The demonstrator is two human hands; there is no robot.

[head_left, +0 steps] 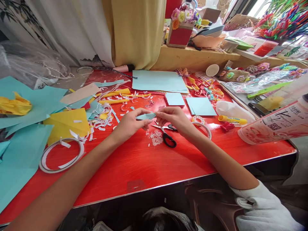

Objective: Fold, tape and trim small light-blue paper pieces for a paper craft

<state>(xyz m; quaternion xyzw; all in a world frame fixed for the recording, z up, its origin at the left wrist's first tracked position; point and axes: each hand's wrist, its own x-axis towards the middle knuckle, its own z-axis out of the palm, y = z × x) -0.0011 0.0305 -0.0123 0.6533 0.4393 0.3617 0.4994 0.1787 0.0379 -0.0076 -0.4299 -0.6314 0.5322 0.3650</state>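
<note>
A small, smooth, light blue paper [146,116] is pinched by the left hand [130,124] and right hand [176,119] above the shiny red worktop [115,175], near scissors [164,138] with round black handles.

Craft corner, in home or small handicraft workroom; which of two, cannot tell. Window end of room: long yellow curtain [138,35] beside deep sill [199,54]. Sill crowded with handwork: bunch of fuzzy coloured stems [284,25], red-fronted box [179,34] topped with bright flowers [181,15]. Red table [108,173] as workbench: stacked blue sheets [158,81], paper scraps [106,112], tape roll [82,150], scissors [163,128], glue stick [232,120]. Homely signs: brown chair [214,205] below table edge, labelled bottle [274,123] among supplies.
</note>
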